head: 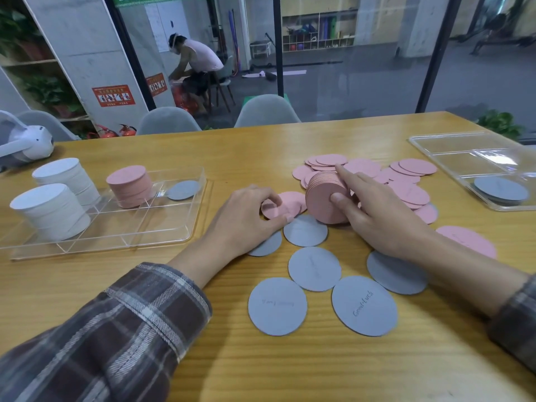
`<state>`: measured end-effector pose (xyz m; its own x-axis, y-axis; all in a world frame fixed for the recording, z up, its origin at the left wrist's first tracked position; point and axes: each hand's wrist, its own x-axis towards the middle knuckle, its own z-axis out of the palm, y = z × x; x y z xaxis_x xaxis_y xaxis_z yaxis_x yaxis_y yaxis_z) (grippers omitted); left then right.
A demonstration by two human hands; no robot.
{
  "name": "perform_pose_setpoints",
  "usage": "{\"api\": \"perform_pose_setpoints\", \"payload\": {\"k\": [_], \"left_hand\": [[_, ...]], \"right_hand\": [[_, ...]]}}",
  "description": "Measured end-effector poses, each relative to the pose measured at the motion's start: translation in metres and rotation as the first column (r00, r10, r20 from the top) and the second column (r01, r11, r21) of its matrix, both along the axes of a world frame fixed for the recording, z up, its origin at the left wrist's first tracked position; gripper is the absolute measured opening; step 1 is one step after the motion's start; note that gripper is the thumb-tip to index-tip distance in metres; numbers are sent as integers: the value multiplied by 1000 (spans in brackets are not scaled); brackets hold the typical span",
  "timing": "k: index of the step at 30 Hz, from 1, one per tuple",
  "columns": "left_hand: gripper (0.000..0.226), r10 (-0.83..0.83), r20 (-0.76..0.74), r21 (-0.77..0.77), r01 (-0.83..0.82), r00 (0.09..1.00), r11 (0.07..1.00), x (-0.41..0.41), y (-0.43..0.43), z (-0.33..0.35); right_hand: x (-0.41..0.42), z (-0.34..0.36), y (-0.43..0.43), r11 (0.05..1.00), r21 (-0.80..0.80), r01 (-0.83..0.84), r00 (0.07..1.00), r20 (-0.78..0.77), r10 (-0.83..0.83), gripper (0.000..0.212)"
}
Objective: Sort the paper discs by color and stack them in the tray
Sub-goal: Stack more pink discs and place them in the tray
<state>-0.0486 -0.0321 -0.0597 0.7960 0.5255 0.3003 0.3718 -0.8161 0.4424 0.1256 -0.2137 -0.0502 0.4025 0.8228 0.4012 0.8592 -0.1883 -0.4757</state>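
Toward the table's middle: your right hand gripped a pink stack stood on its rim, thumb on the near face and forefinger over the top. I judge that hold squared the edges and stopped them fanning.
Left hand: your left hand pinched one loose pink disc just beside that stack, thumb under, fingers curled on top. It was probably meant to join the stack.
Pink heap: more pink discs lay overlapped behind your right hand, toward the far edge, not yet gathered.
Grey-blue discs: these lay flat toward the near edge, mostly apart, some faintly handwritten.
Left tray: by the left edge, the clear tray held two white stacks, one pink pile and a single grey disc, each colour in its own compartment.
Right tray: near the far right corner, a second tray held a few grey discs.
Materials: the discs were thin, matte, cleanly cut paper rounds. The trays were glossy, rigid, see-through plastic with low dividers. The table was smooth with a wood grain.
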Motion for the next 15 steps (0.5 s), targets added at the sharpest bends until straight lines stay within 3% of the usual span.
{"api": "perform_pose_setpoints", "payload": {"k": [2, 9, 15], "left_hand": [[40, -11, 58, -55, 14, 998, 998, 0, -1, 3], [47, -71, 209, -19, 76, 975, 997, -1, -7, 8], [45, 18, 400, -318, 120, 916, 940, 0, -10, 13]], "right_hand": [[-1, 0, 0, 1000, 2, -4, 1000, 2, 4, 43], [0, 0, 1, 1000, 26, 4, 997, -78, -2, 39], [8, -4, 1, 997, 65, 41, 989, -146, -31, 56]]}}
